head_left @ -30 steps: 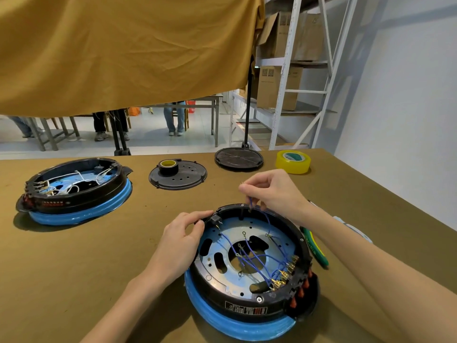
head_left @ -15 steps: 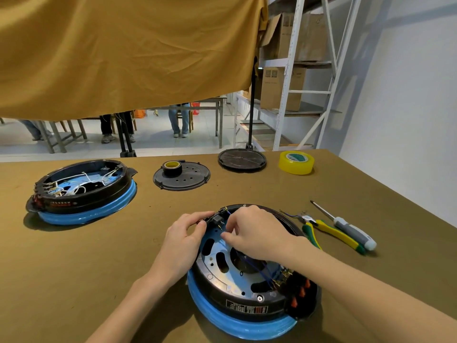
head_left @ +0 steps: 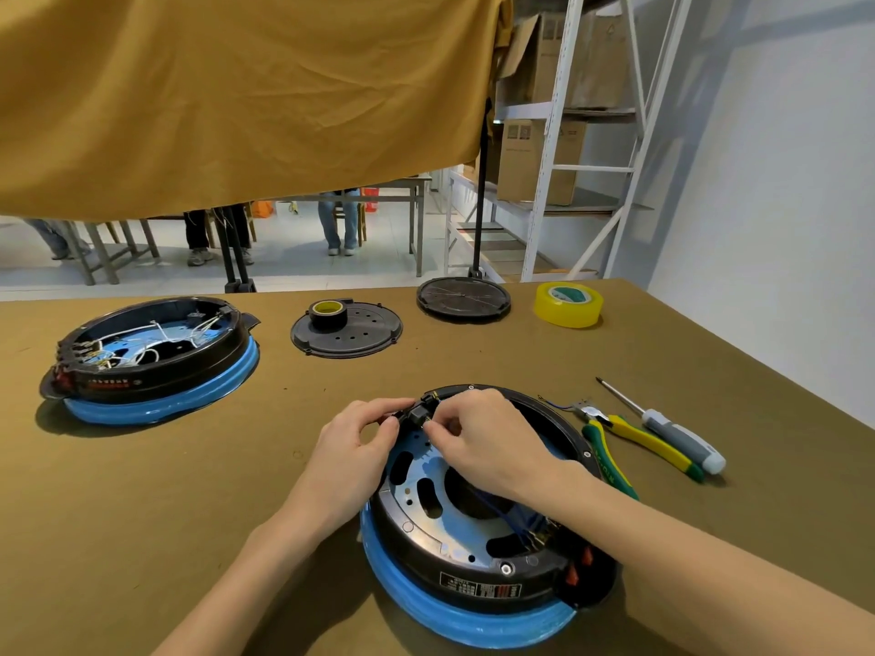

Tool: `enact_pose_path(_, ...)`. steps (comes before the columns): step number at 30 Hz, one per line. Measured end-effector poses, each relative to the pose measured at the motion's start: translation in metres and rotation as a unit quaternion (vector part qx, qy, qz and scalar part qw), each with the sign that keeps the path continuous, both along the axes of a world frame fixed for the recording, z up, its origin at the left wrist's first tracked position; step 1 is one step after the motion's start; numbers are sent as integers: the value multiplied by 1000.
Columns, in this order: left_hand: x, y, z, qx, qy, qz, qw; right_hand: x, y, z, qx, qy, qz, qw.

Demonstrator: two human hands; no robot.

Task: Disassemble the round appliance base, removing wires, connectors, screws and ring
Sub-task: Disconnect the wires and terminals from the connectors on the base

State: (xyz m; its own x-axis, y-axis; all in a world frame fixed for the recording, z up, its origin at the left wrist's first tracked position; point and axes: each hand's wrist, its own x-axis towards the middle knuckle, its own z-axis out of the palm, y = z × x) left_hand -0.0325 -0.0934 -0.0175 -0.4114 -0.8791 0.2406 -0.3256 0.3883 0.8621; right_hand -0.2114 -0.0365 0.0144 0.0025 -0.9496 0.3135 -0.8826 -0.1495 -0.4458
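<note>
I see the base (head_left: 473, 537) lying near the front of the table (head_left: 142, 513), open side up, its blue ring (head_left: 454, 617) below the black housing; a metal plate (head_left: 426, 485) with slots fills the inside; blue wires (head_left: 502, 511) run across the plate to the terminals (head_left: 540, 537) at the near right rim. Both hands work at the far left rim; my left hand (head_left: 350, 456) curls its fingers round the rim and pinches at a small black connector (head_left: 419, 414) there; my right hand (head_left: 483, 442) reaches over the plate, its thumb and forefinger pinched on the same connector from the other side; so both hands are closed on that part, the left also touching the rim. I cannot tell whether the connector is loose from the housing.

To the right of the base lie pliers (head_left: 629, 442) with yellow and green grips, a short blue wire end (head_left: 554, 404) at their nose; a screwdriver (head_left: 672, 430) lies just beside them. At the far left stands a second base (head_left: 151, 362) with white wires inside; behind the middle lies a black cover (head_left: 348, 333) with a small tape roll (head_left: 327, 312) on it; further right a black disc (head_left: 464, 298) and a yellow tape (head_left: 568, 304). An ochre cloth (head_left: 236, 97) hangs above the far edge.
</note>
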Motion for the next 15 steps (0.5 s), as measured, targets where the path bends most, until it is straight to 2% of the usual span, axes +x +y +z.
enact_pose_path(3, 0, 3, 0, -10, 5, 6, 1000, -6, -4, 15, -43, -121, 20, 991)
enact_pose_path(6, -1, 4, 1, -9, 12, 12, 1000, -15, -11, 35, -44, -232, 51, 970)
enact_pose_path(12, -1, 4, -3, -2, 29, 15, 999, -47, -15, 46, -45, -307, 20, 950)
enact_pose_path(15, -6, 3, -5, 53, 104, -5, 993, -66, -14, 34, -37, -301, -47, 952)
